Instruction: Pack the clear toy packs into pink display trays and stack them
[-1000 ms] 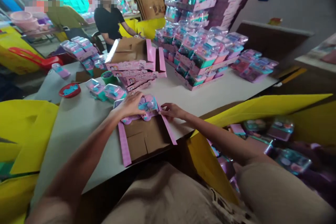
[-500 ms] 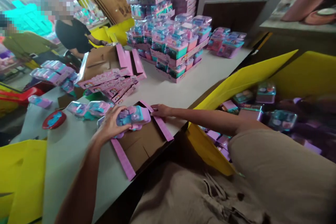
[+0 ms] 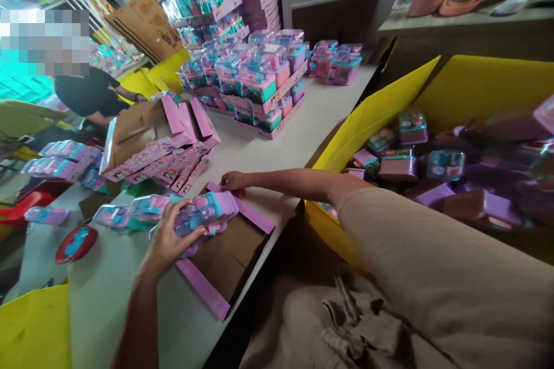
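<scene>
My left hand (image 3: 167, 237) is closed round a clear plastic toy pack with pink and blue parts (image 3: 203, 214), holding it on a flat, unfolded pink-edged cardboard box (image 3: 225, 253) on the white table (image 3: 108, 288). My right hand (image 3: 232, 180) rests on the far pink flap of that box, fingers pressed down and holding nothing that I can see. Two similar toy packs (image 3: 130, 212) lie just left of my left hand.
A fan of flat pink box blanks (image 3: 164, 161) and an open carton (image 3: 134, 127) lie behind. Stacked boxed toys (image 3: 255, 83) stand at the table's far side. A yellow bin (image 3: 433, 144) on my right holds several toy packs. A red lid (image 3: 75, 243) lies left. A person in black works at the back.
My head has turned right, so the table slid left in view and the yellow bin came in. Both hands stay on the toy pack and box flap.
</scene>
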Tool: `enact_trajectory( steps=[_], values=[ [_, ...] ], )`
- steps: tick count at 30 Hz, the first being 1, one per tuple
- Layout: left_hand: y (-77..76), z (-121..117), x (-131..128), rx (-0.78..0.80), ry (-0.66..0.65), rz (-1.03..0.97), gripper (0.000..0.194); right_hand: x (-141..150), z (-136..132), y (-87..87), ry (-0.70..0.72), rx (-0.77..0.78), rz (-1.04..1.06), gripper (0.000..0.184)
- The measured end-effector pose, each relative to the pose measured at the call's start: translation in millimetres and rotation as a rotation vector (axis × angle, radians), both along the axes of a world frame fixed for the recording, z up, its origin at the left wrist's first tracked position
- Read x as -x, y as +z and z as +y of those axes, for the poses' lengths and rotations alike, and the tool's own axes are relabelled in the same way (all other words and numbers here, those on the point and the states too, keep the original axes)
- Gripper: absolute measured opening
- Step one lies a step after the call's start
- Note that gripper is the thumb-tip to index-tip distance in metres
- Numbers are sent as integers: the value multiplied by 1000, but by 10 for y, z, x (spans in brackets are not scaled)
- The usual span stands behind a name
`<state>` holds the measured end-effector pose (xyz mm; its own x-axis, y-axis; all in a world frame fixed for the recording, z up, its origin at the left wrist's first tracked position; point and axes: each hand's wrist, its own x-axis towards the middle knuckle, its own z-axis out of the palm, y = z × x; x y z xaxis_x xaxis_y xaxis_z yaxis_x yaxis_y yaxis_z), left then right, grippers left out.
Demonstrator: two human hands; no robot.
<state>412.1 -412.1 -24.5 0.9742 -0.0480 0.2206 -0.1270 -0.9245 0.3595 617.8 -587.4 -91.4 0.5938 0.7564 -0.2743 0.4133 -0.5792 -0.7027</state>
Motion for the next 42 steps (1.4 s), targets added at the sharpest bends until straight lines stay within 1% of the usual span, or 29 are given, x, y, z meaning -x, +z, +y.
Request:
enact_trajectory(
  steps=[1, 3, 5, 8, 11, 14, 16, 19, 22, 26, 28, 32, 34, 37, 41, 42],
  values=[
    [-9, 8, 3, -13, 6, -11, 58, -7, 33, -10, 19, 10, -22, 25],
    [-22, 37, 13, -51, 34, -38, 61, -4, 70, -43, 46, 33, -88, 30],
    [-27, 78, 9, -95, 100, -68, 68, 6, 75, -81, 63, 37, -139, 35],
    [-37, 131, -60, -139, 208, -107, 74, 16, 60, -117, 93, 56, -153, 30],
    [-61, 149, -183, -147, 201, -57, 73, 26, 38, -115, 107, 74, -150, 30],
    [-78, 161, -271, -149, 204, 3, 77, 47, 7, -98, 105, 82, -147, 31],
    [-76, 175, -291, -151, 217, 26, 81, 67, -16, -90, 102, 76, -156, 33],
    [-69, 178, -299, -186, 243, 45, 81, 102, -45, -82, 112, 68, -180, 33],
    [-74, 138, -322, -253, 270, 70, 82, 134, -70, -65, 138, 79, -193, 29],
    [-92, 62, -370, -305, 270, 76, 78, 184, -74, -33, 163, 122, -202, 30],
    [-96, 24, -394, -325, 277, 76, 78, 226, -54, -27, 159, 150, -216, 33],
    [-85, -42, -437, -361, 278, 85, 81, 330, -17, -52, 132, 180, -275, 49],
    [-67, -59, -448, -351, 271, 105, 79, 359, -22, -77, 133, 187, -279, 51],
    [-32, -80, -450, -341, 288, 139, 75, 327, -19, -94, 133, 187, -255, 48],
    [-11, -139, -440, -363, 319, 159, 78, 129, 114, -21, 127, 222, -168, 24],
    [-14, -153, -434, -368, 321, 165, 80, 69, 166, 11, 120, 225, -151, 23]
  ],
)
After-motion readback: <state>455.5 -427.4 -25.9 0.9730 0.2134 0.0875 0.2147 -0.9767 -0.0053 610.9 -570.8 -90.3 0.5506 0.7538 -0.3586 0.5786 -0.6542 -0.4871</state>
